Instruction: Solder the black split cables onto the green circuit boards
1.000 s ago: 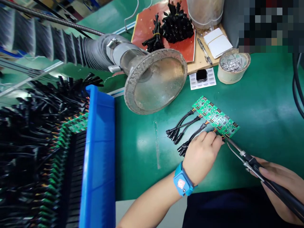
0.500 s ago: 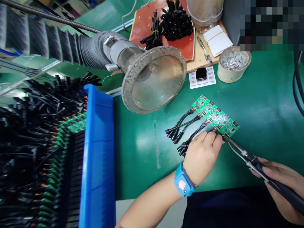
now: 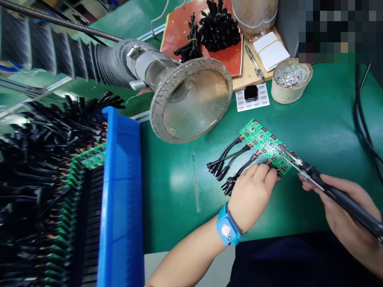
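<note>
A green circuit board (image 3: 263,141) with small digit displays lies slantwise on the table. Short black cables (image 3: 229,157) run from its near edge by coloured wires. My left hand (image 3: 253,191), in a blue wrist strap (image 3: 229,227), is closed at the board's near right end over a cable, which the fingers mostly hide. My right hand (image 3: 338,203) grips a soldering iron (image 3: 317,175) with a thin feed tube along its side. The iron's tip is over the right half of the board; whether it touches cannot be told.
A blue bin (image 3: 121,191) of wired boards stands at left. Above the table hangs a fume extractor hood (image 3: 191,101). Behind are a tub of solder scraps (image 3: 290,93), a pen (image 3: 254,61), a black square device (image 3: 250,93), white cards (image 3: 271,52) and bundled cables (image 3: 220,28).
The soldering iron in my right hand has moved up and left, from the wire joints at the board's near right corner to over its middle-right part. My left hand stays closed in place.
</note>
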Demonstrator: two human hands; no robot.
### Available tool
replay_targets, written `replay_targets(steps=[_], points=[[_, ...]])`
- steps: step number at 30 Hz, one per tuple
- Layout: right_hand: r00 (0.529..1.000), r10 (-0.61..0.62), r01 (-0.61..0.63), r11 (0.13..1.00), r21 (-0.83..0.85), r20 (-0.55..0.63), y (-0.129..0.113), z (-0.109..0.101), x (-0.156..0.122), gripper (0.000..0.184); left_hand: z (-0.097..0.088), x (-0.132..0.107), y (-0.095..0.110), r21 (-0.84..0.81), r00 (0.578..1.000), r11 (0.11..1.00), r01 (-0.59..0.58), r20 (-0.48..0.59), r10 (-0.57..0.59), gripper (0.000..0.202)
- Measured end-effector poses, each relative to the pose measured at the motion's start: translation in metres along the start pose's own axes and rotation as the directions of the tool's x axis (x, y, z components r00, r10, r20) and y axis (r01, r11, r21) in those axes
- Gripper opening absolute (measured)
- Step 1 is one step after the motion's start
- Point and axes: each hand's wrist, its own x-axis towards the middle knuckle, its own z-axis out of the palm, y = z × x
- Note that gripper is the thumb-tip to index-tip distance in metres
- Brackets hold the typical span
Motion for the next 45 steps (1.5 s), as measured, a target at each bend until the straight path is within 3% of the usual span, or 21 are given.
replay_targets(steps=[7, 11, 13, 16, 20, 22, 24, 26, 28, 31, 35, 38, 41, 43, 45], points=[[0.995, 0.077, -0.090, 0.973, 0.213, 0.071, -0.001, 0.024, 0.019, 0.033, -0.004, 0.006, -0.016, -0.301, 0.998, 0.953, 0.039, 0.064, -0.021, 0.022], [0.995, 0.081, -0.093, 0.962, 0.255, 0.058, -0.001, 0.028, 0.023, 0.033, -0.007, 0.014, -0.020, -0.530, 0.977, 0.825, 0.198, 0.170, -0.125, 0.021], [0.995, 0.082, -0.095, 0.959, 0.268, 0.058, -0.003, 0.030, 0.024, 0.033, -0.010, 0.017, -0.019, -0.616, 0.938, 0.712, 0.336, 0.288, -0.193, 0.024], [0.996, 0.070, -0.085, 0.956, 0.281, 0.063, -0.006, 0.033, 0.025, 0.033, -0.015, 0.021, -0.019, -0.673, 0.838, 0.505, 0.541, 0.477, -0.263, 0.032], [0.997, 0.049, -0.064, 0.960, 0.273, 0.062, -0.008, 0.036, 0.026, 0.032, -0.016, 0.029, -0.023, -0.657, 0.717, 0.287, 0.697, 0.644, -0.268, 0.039], [0.997, 0.044, -0.059, 0.967, 0.246, 0.066, -0.008, 0.037, 0.026, 0.033, -0.014, 0.031, -0.025, -0.663, 0.696, 0.214, 0.717, 0.673, -0.251, 0.033], [0.997, 0.034, -0.048, 0.971, 0.232, 0.064, -0.008, 0.037, 0.027, 0.032, -0.011, 0.031, -0.025, -0.701, 0.725, 0.188, 0.688, 0.650, -0.229, 0.023], [0.998, 0.028, -0.042, 0.968, 0.248, 0.058, -0.008, 0.037, 0.027, 0.032, -0.008, 0.026, -0.023, -0.749, 0.788, 0.246, 0.615, 0.570, -0.232, 0.015], [0.998, 0.027, -0.040, 0.962, 0.271, 0.049, -0.007, 0.037, 0.027, 0.032, -0.006, 0.021, -0.021, -0.756, 0.850, 0.388, 0.527, 0.458, -0.261, 0.012], [0.999, 0.024, -0.036, 0.966, 0.256, 0.049, -0.004, 0.037, 0.027, 0.033, -0.008, 0.017, -0.017, -0.668, 0.901, 0.606, 0.432, 0.347, -0.260, 0.012], [0.998, 0.017, -0.029, 0.975, 0.221, 0.055, -0.004, 0.038, 0.028, 0.034, -0.012, 0.018, -0.013, -0.545, 0.925, 0.754, 0.368, 0.301, -0.233, 0.011], [0.999, -0.024, 0.018, 0.989, 0.144, 0.043, -0.008, 0.028, 0.027, 0.032, -0.011, 0.017, -0.008, -0.426, 0.944, 0.844, 0.324, 0.198, -0.263, 0.009], [0.987, -0.158, 0.157, 0.986, 0.051, 0.018, -0.008, 0.005, 0.023, 0.027, -0.007, 0.012, -0.001, -0.320, 0.952, 0.897, 0.305, 0.095, -0.290, 0.010], [0.962, -0.247, 0.240, 0.968, 0.074, 0.115, -0.003, -0.015, 0.018, 0.028, -0.003, 0.009, 0.003, -0.259, 0.954, 0.920, 0.296, 0.034, -0.297, 0.011], [0.958, -0.226, 0.210, 0.972, 0.109, 0.174, 0.004, -0.031, 0.012, 0.026, 0.002, 0.007, 0.006, -0.206, 0.954, 0.936, 0.285, -0.028, -0.297, 0.015]])
